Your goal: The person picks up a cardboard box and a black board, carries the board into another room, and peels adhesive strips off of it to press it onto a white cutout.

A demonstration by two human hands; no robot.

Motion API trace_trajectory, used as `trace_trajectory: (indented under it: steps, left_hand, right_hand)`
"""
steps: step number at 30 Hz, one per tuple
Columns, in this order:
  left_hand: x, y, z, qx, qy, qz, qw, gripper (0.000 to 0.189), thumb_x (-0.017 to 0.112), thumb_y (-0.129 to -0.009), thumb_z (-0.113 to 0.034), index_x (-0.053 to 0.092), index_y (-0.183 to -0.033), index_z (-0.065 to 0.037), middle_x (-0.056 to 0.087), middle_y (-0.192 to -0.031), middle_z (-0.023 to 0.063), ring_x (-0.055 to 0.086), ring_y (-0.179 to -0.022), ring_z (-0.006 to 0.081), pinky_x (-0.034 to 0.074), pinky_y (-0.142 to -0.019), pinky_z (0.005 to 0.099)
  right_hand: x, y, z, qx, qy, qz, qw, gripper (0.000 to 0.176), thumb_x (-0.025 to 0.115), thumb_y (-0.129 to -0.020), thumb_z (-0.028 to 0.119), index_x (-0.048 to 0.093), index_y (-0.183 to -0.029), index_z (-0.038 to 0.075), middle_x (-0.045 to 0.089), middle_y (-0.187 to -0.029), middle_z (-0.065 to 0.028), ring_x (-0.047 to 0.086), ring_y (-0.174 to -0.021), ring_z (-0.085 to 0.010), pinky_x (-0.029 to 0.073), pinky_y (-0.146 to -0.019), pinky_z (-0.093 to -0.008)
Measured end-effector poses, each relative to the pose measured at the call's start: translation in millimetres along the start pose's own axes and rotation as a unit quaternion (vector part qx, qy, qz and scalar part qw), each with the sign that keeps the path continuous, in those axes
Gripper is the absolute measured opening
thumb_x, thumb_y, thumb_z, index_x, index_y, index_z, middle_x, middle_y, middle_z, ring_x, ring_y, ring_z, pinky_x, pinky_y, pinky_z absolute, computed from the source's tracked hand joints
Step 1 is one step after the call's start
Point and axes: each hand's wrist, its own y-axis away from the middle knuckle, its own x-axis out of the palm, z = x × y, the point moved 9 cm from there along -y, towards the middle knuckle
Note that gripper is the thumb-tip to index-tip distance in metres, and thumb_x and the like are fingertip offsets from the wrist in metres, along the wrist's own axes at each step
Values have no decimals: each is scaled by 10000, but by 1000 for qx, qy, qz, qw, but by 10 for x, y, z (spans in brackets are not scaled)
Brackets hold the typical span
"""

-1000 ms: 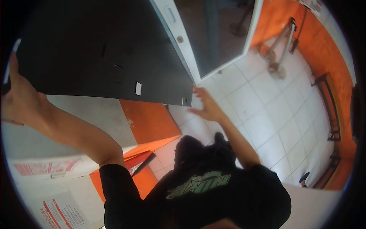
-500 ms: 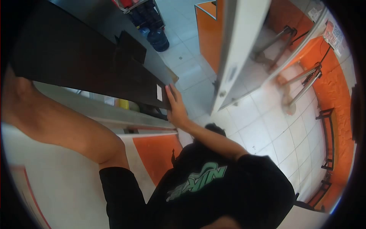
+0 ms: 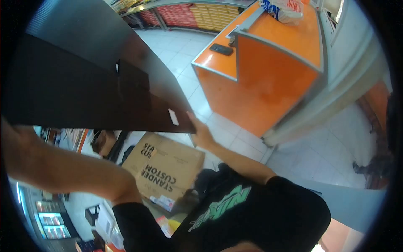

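A large dark board [image 3: 84, 84] fills the upper left of the view, held high and tilted, with its long lower edge running from the left rim down to a corner near the middle. The right hand [image 3: 201, 132] is at that corner: its fingers [image 3: 194, 122] stretch up along the edge of the board, hardly curled, touching it just beside a small white sticker [image 3: 173, 117]. The hand has hold of the board and of nothing else. The left forearm [image 3: 54, 168] reaches out under the board toward the left rim, where the left hand is lost in the dark border, so I cannot tell how it grips. A black shirt with green lettering [image 3: 226, 206] shows at the bottom. Below the board a brown cardboard box [image 3: 168, 168] with black print lies on the pale tiled floor [image 3: 331, 155]. Beyond the right hand stands an orange counter [image 3: 268, 71], well apart from the board, with a dark phone [image 3: 221, 49] lying flat on its top and a white bag [image 3: 281, 10] farther back. Shelves of goods [image 3: 180, 14] line the far wall.
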Motion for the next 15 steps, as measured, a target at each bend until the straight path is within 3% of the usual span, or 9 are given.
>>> trace_trajectory:
  steps: [3,4,6,9,10,11,13,15]
  left_hand:
    - [561,-121,1374,-63,115,56,990,388,611,-823,-205,564,-1036,116,576,-1051,253,635,-872,290,556,-667,285]
    - [596,58,1839,-89,86,57,991,398,621,-816,-148,517,-1110,98,543,-1119,241,602,-943,282,540,-722,295]
    - [715,708,2731,-147,20,75,986,515,639,-802,-34,422,-1259,63,477,-1255,218,538,-1085,266,509,-831,316]
    - [1271,1769,4175,-249,135,159,946,648,555,-859,33,215,-1411,20,410,-1352,209,432,-1223,292,385,-997,337]
    - [1501,2059,4658,-278,206,161,924,651,542,-854,57,197,-1406,46,407,-1352,220,446,-1210,281,382,-997,342]
    - [2163,2431,5506,-316,274,172,892,654,530,-849,80,179,-1400,72,403,-1352,231,460,-1196,270,379,-998,347]
    - [2530,2648,6126,-267,222,127,929,562,508,-886,50,247,-1383,81,438,-1331,211,496,-1156,233,424,-938,315]
    - [2971,2757,6920,-300,209,149,919,502,501,-895,44,306,-1354,94,462,-1307,221,519,-1127,227,432,-925,313]
  right_hand:
    - [609,-731,-357,28,24,-24,999,705,442,-730,-130,301,-1397,49,396,-1358,-246,394,-1261,-364,337,-1043,-363]
    - [855,-979,-501,36,21,-32,999,701,453,-737,-129,291,-1398,39,395,-1354,-252,396,-1255,-373,340,-1040,-366]
    - [1243,-1361,-724,28,72,-23,997,716,494,-738,-100,267,-1404,32,414,-1328,-260,425,-1207,-403,369,-1006,-393]
    - [1767,-2085,-1120,16,121,-50,991,746,514,-726,-65,242,-1414,34,403,-1334,-266,445,-1168,-419,385,-980,-418]
    - [1918,-2407,-1357,35,134,-51,989,738,510,-729,-56,245,-1413,34,400,-1337,-264,444,-1169,-419,383,-983,-419]
    - [2135,-3107,-1997,65,147,-55,985,731,507,-732,-47,249,-1411,33,397,-1341,-262,443,-1170,-419,381,-986,-420]
    - [2466,-3606,-2428,88,191,-72,975,711,500,-745,-11,246,-1408,26,426,-1303,-273,459,-1158,-408,405,-965,-419]
    - [2783,-4097,-2963,75,195,-95,973,666,483,-761,-10,280,-1394,24,437,-1303,-252,468,-1147,-400,405,-961,-422]
